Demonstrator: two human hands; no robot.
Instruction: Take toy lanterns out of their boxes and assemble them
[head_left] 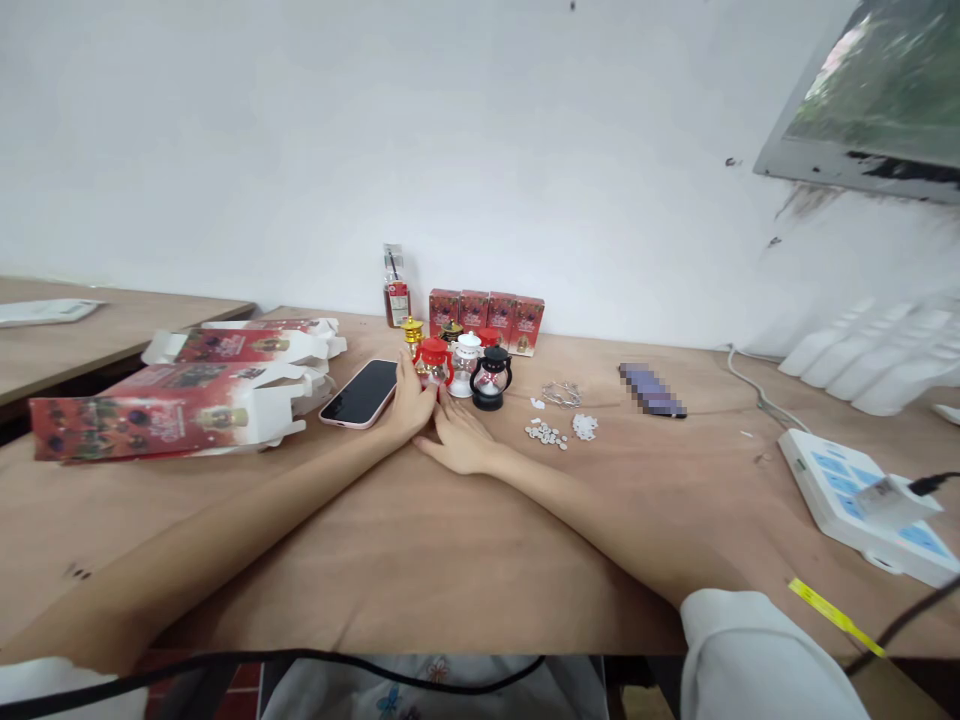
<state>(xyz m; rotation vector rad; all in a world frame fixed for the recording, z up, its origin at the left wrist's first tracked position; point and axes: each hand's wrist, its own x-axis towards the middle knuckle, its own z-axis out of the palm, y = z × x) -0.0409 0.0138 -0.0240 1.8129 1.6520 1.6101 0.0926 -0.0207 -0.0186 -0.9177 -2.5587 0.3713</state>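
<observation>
My left hand (411,402) rests against the left front of a small red lantern (433,355), its fingers stretched out. Flat on the table lies my right hand (461,437), fingers extended towards the red lantern's base. A white lantern (466,362) and a black lantern (491,380) stand upright just right of the red one. Behind them are a gold lantern (412,333), a bronze-coloured lantern (451,331) and another red lantern (488,338), all partly hidden. A phone with a dark screen (361,393) lies beside my left hand.
Flattened red printed cartons (165,410) cover the left side. Small red boxes (486,312) and a bottle (397,300) stand by the wall. Small white parts (547,433) and wire pieces (562,394) lie at right, with a blurred purple item (651,389) and a power strip (862,495) beyond.
</observation>
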